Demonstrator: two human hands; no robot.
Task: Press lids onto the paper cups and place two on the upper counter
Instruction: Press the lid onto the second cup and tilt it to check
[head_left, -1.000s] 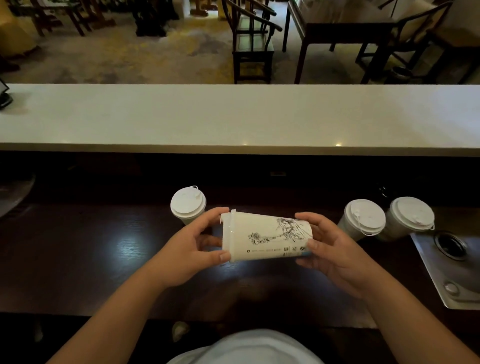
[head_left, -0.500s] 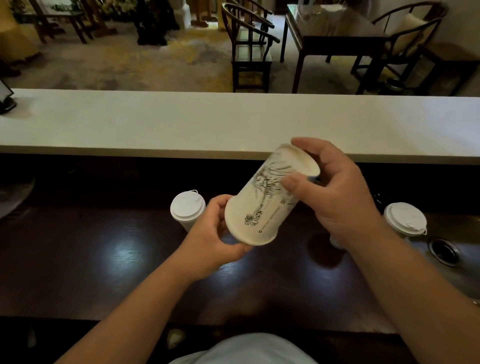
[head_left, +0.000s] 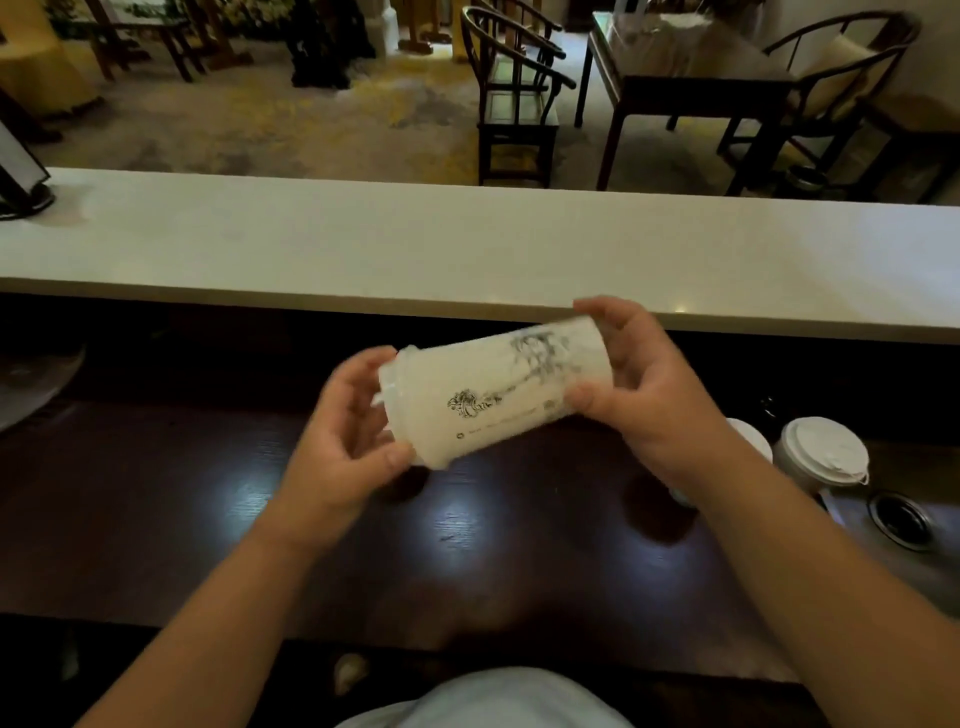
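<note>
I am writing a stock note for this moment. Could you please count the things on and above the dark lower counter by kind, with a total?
Paper cups held in the hands: 1, the printed cup, lying tilted between left hand and right hand.
Lidded cups standing on the lower counter: 2, lidded cup in plain view and a second cup mostly hidden behind the right wrist.
Total: 3 cups.

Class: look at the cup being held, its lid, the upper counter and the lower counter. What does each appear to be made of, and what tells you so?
Held cup: matte white paper, it seems, with a black ink drawing printed on it.
Its lid: likely thin white plastic; blurred, so uncertain.
Upper counter: pale, smooth, stone-like slab, perhaps a composite.
Lower counter: dark polished wood, going by the grain lines and bright light reflections.
</note>
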